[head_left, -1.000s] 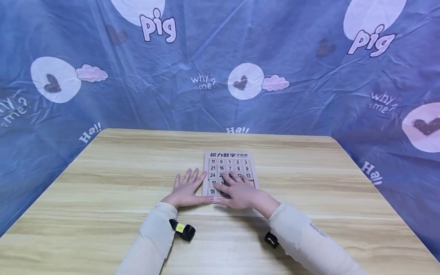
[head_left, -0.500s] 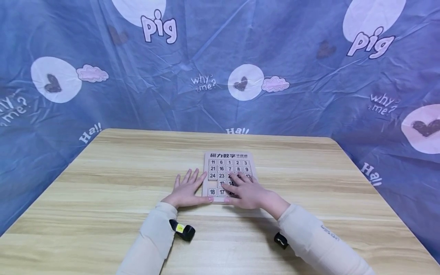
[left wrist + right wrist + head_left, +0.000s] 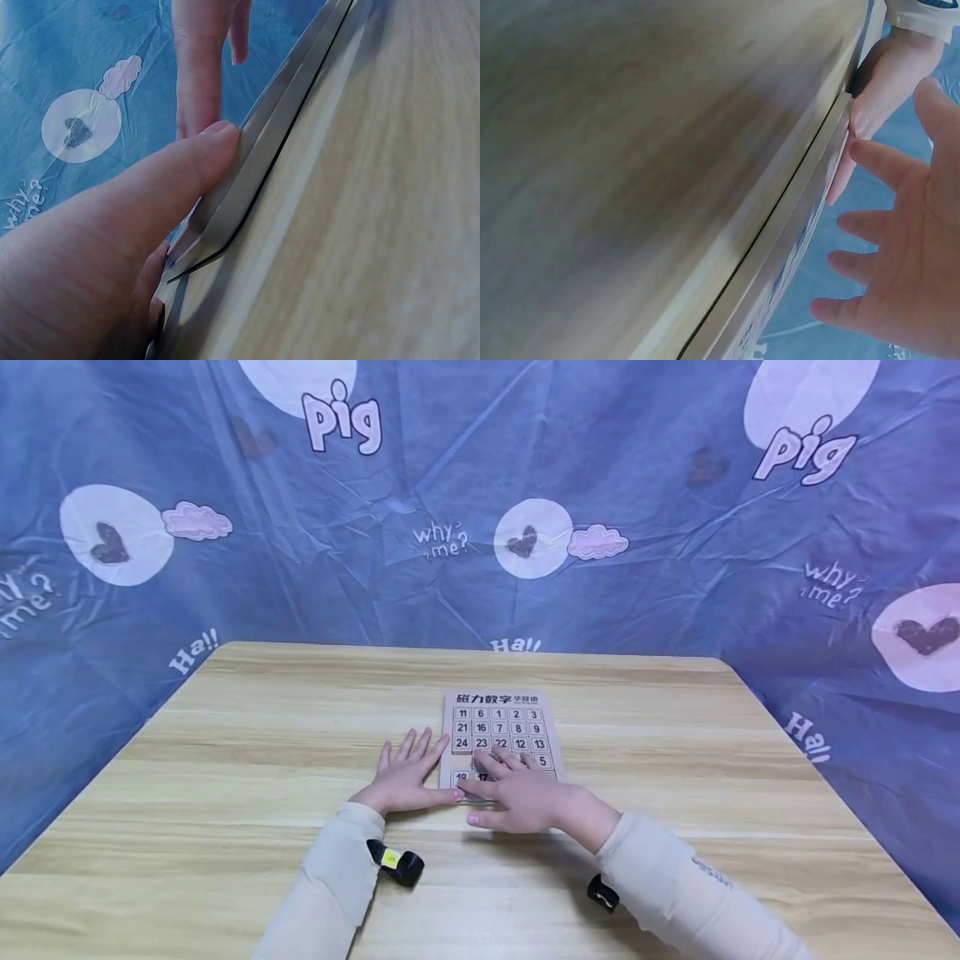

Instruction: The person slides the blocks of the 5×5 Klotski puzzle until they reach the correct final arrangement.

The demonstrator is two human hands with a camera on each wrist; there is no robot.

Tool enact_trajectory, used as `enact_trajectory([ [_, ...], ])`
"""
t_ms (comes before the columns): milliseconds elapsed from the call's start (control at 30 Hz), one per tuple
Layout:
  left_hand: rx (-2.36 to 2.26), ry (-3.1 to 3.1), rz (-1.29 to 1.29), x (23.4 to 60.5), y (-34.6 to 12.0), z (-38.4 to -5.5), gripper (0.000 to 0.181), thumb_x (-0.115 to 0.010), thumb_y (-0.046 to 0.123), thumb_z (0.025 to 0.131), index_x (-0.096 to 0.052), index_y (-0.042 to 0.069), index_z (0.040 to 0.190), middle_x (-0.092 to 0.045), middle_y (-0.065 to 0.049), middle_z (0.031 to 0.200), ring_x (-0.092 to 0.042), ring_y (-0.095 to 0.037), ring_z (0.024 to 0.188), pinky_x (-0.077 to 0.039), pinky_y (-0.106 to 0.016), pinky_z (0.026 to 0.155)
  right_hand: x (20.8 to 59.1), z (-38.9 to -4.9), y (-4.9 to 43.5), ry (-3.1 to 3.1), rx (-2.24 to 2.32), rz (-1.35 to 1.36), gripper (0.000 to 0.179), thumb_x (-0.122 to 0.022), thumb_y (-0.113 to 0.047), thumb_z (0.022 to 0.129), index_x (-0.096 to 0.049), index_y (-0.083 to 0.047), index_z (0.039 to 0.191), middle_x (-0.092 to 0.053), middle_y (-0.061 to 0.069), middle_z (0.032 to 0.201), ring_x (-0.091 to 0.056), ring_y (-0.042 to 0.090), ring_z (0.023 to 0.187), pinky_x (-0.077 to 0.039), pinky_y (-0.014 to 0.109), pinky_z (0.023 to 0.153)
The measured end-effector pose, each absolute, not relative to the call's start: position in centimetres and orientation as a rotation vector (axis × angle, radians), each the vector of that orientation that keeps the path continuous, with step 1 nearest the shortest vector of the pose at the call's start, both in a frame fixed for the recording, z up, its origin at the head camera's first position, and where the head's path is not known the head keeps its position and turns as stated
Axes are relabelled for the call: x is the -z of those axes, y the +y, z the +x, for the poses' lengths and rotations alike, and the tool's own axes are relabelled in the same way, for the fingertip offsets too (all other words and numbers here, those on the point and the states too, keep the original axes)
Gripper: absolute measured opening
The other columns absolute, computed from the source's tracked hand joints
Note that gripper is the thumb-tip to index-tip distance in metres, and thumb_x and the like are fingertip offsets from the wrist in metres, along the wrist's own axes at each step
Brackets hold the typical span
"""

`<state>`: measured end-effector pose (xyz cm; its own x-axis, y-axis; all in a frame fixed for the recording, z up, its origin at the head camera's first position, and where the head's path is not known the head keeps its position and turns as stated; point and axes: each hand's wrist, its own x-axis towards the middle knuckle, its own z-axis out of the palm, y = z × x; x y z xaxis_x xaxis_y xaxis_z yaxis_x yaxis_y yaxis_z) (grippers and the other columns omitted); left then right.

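Observation:
A pale number sliding puzzle (image 3: 551,727) lies flat on the table, its title strip at the far side. The fourth row has a gap (image 3: 461,762) at its left end, just above the 18 tile. My left hand (image 3: 405,783) spreads along the puzzle's left side, thumb pressed on the near left corner, as the left wrist view also shows. My right hand (image 3: 525,797) hovers with straight, spread fingers over the lower rows, hiding several tiles. Its index fingertip is beside the 18 tile. In the right wrist view, the right fingers (image 3: 855,266) stand off the puzzle's face.
The wood-grain table (image 3: 300,693) stretches out around the puzzle. Behind it hangs a blue printed curtain (image 3: 637,452). A black wrist camera (image 3: 403,867) is strapped at the left sleeve, another (image 3: 602,893) at the right.
Tiles in the fourth row slid right under my right hand, opening the gap at the row's left. The right hand then came back left and nearer. My left hand stayed in place.

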<state>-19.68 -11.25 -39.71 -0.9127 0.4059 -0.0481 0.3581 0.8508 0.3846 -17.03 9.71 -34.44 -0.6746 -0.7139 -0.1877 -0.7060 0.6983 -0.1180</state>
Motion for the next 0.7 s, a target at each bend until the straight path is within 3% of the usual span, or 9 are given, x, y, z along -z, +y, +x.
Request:
enact_trajectory([
  [700,-0.568,2.891,0.606,39.5,-11.3,-19.6,0.093,-0.042,0.073,0.068,-0.014,0.02,0.139,-0.004,-0.013,0.142,0.005,-0.031,0.127,0.01,-0.054,0.094,35.3,-19.1,9.3,2.751,-0.006,-1.067,0.056,-0.031,-0.059,0.084,-0.03,-0.033,0.134,-0.011,0.014,0.141,-0.007,0.038,0.125,-0.01,0.06,0.093],
])
